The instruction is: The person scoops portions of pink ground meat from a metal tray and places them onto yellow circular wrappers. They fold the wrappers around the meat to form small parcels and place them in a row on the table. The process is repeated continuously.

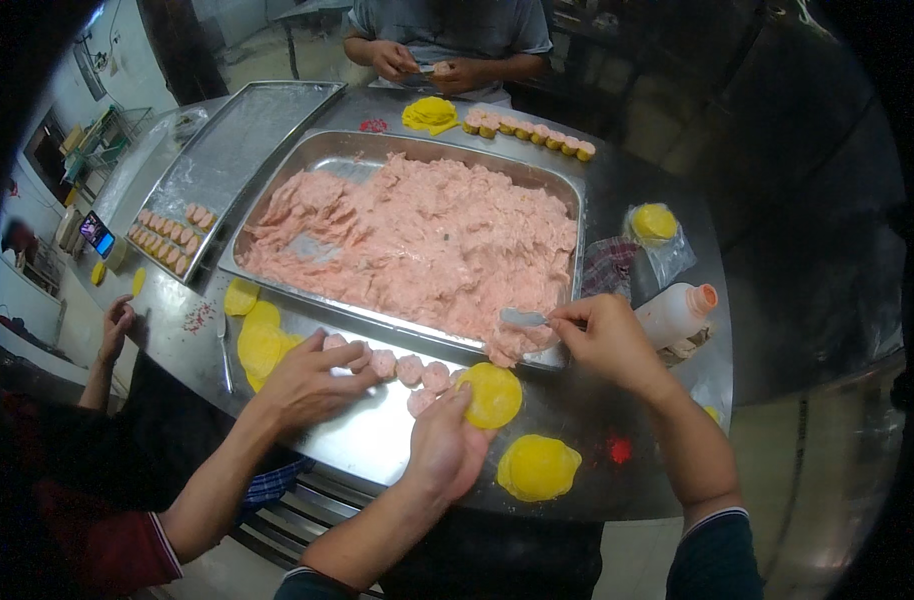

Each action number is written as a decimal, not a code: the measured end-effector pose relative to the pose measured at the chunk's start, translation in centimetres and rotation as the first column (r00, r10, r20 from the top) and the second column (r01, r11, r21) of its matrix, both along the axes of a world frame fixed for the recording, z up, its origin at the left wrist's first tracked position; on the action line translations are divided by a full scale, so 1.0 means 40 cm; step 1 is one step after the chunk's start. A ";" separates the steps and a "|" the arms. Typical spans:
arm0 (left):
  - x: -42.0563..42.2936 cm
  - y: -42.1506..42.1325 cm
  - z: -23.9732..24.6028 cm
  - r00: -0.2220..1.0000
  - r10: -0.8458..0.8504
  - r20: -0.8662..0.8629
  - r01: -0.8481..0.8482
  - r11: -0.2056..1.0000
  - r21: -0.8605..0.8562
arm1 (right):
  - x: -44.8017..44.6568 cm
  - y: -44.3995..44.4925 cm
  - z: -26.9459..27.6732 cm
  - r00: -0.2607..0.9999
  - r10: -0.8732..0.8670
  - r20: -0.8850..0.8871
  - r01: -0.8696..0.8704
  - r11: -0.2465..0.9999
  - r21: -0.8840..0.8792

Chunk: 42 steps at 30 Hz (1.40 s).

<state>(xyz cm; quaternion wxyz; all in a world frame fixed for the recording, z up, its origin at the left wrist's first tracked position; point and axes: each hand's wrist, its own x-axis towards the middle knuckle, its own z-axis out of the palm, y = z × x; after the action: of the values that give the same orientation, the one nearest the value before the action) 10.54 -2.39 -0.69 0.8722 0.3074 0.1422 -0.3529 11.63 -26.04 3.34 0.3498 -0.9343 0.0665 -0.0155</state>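
Note:
My left hand (445, 450) holds a round yellow dough wrapper (494, 396) over the table's near side. In my right hand (610, 341) is a flat metal spatula (523, 318), its blade at the near right corner of a large steel tray (397, 318). Pink minced filling (427, 232) fills most of that tray, and a lump of it (511, 346) hangs at the rim under the blade. A stack of yellow wrappers (539, 469) lies to the right of my left hand. Filled dumplings (410, 370) stand in a row beyond it, partly hidden by hands.
A co-worker's hand (314, 382) reaches over the dumplings from the left. Another person (449, 45) works across the table. A tray with dumplings (235, 150) stands far left. At right are a plastic bottle (670, 315) and bagged wrappers (655, 223). Red bits (619, 450) lie nearby.

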 end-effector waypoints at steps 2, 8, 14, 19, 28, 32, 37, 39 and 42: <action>-0.001 -0.006 0.002 1.000 0.012 -0.001 -0.012 1.000 0.002 | -0.011 0.022 0.009 0.994 0.067 0.085 -0.051 0.982 -0.180; 0.001 -0.024 0.010 0.998 0.037 -0.053 -0.038 0.999 -0.022 | -0.082 0.092 0.016 0.992 0.095 0.086 -0.045 0.888 -0.458; 0.037 -0.068 0.008 0.992 0.087 -0.089 -0.096 0.990 -0.101 | -0.101 0.120 0.006 0.982 0.086 0.171 -0.025 0.943 -0.331; 0.046 -0.056 -0.007 0.984 0.149 -0.096 -0.160 0.981 -0.113 | -0.160 0.161 -0.032 0.917 0.168 0.363 -0.014 0.921 -0.390; 0.047 -0.044 -0.026 0.983 0.168 -0.071 -0.177 0.975 -0.134 | -0.095 0.135 -0.015 0.932 0.082 0.353 0.044 0.941 -0.336; 0.049 -0.037 -0.038 0.980 0.173 -0.097 -0.182 0.980 -0.084 | -0.040 0.121 0.018 0.975 0.084 0.208 0.017 0.897 -0.442; 0.055 -0.031 -0.044 0.991 0.120 -0.065 -0.125 0.989 -0.073 | -0.008 0.117 0.018 0.998 0.068 -0.001 -0.065 0.940 -0.334; 0.057 -0.031 -0.036 0.991 0.113 -0.067 -0.117 0.991 -0.061 | -0.008 0.115 0.015 0.998 0.048 -0.041 -0.057 0.971 -0.231; 0.052 -0.033 -0.016 0.992 0.107 -0.073 -0.114 0.990 -0.089 | -0.027 0.113 0.014 0.998 0.060 0.019 -0.058 0.991 -0.118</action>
<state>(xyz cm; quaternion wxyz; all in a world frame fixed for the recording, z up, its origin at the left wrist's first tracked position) 12.61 -3.71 -1.35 0.8984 0.2462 0.1720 -0.3204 10.55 -21.50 3.90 0.2954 -0.9546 0.0340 -0.0195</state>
